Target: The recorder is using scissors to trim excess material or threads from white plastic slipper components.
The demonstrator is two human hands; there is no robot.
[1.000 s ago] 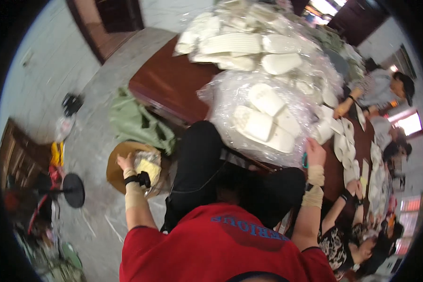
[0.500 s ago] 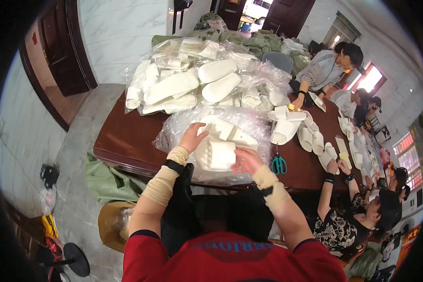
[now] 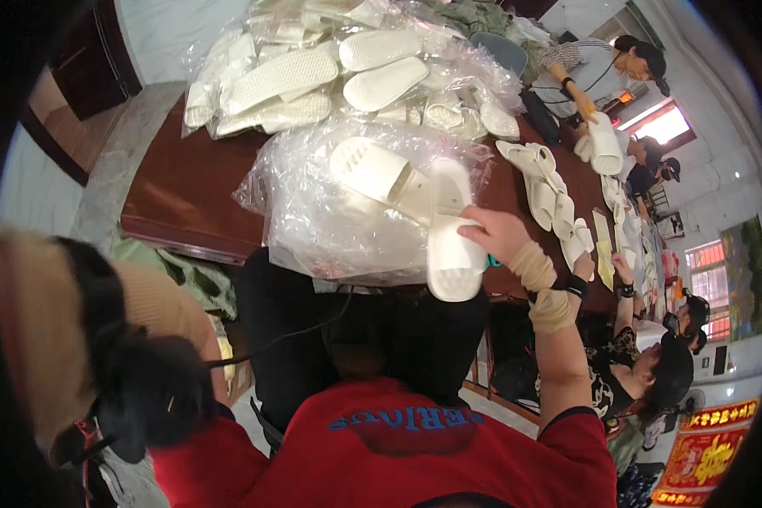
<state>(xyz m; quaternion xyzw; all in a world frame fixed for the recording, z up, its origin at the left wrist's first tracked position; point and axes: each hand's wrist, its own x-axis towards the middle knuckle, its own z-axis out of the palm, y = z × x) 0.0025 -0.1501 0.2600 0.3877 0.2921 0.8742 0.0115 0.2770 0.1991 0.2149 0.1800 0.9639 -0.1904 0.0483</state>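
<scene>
My right hand (image 3: 495,233) grips a white slipper (image 3: 455,269) by the side of its strap, fingers on top. The slipper stands toe toward me at the table's front edge. Left of it, a second white slipper (image 3: 369,172) lies slanted on a clear plastic bag (image 3: 313,237), its heel end close to the held one. My left forearm (image 3: 157,296), wrapped in a beige sleeve with a black strap, is raised large and blurred near the camera at the left. The left hand itself is out of the picture.
Bagged white slippers (image 3: 279,80) are heaped at the back of the brown table (image 3: 173,182). A row of slippers (image 3: 543,199) runs along the right. One co-worker (image 3: 597,72) holds up a slipper; another (image 3: 643,364) sits at the right. Teal scissors (image 3: 493,262) show partly beside my right hand.
My left hand has left the slippers and come up out of view. My right hand has shifted the slipper right and toward me. The whole view has tilted. The far co-worker has raised a slipper.
</scene>
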